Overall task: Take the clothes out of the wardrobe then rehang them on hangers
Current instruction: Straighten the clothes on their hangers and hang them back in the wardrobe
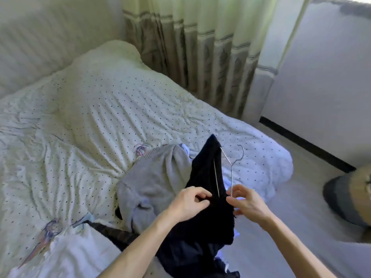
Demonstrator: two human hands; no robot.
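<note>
Black knit garment (204,177) is going onto a wire hanger (230,163), held just above the bed's near edge. One hanger arm is already lying against the fabric, hook pointing up to the right. Left hand (188,203) is pinching the dark cloth, fingers curled. Right hand (247,203) is pinching the hanger's near end. Judging this piece half hung. Grey sweater (152,183) and white printed garment (66,247) are lying heaped beneath, not yet hung. Coloured hangers (141,149) are peeking out behind. Dotted quilt (100,117) is covering the bed; pleated curtain (200,47) is hanging beyond, pale floor (291,217) to the right.
</note>
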